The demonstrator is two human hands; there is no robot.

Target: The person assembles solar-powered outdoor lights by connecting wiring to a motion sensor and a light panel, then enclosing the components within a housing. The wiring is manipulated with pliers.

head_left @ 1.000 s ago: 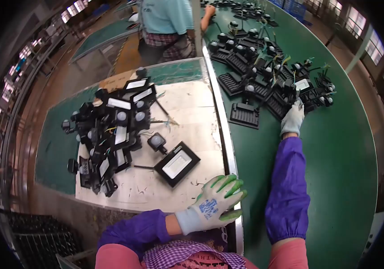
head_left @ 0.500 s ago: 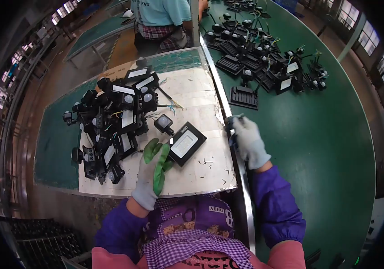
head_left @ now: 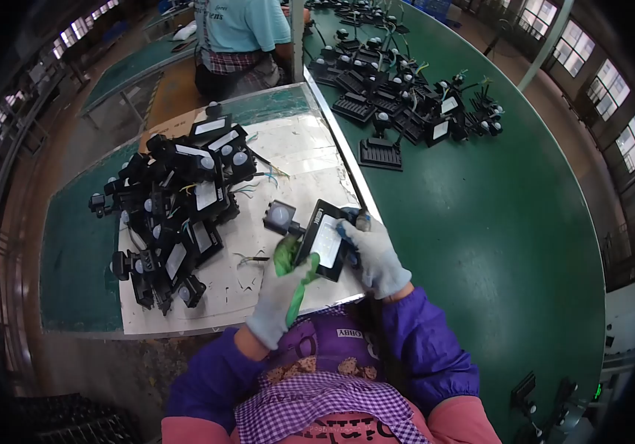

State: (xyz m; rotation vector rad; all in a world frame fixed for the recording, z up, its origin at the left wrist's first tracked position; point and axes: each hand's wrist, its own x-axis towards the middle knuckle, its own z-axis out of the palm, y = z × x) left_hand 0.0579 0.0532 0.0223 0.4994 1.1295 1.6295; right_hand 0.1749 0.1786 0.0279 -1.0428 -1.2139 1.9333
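Note:
A black floodlight (head_left: 325, 238) with a white LED panel is tilted up above the white board. My left hand (head_left: 280, 296), in a grey glove with green fingers, grips its lower left edge. On its right edge is my right hand (head_left: 376, 255), in a pale glove with dark blue fingertips, fingers closed round the side. A small dark item shows beside the right fingers, too unclear to name. The floodlight's square sensor head (head_left: 280, 215) with a round lens sticks out to the left. A short cable with bare wire ends (head_left: 252, 259) lies left of it.
Many black sensor floodlights are piled on the left of the white board (head_left: 258, 296). More lie at the far end of the green table (head_left: 480, 222). A metal rail (head_left: 343, 152) runs between the two surfaces. A co-worker (head_left: 243, 37) in light blue is beyond the board.
My right hand has come left from the metal rail to the floodlight. The floodlight, flat on the board before, is now tilted up, with my left hand closed on it. The view has shifted.

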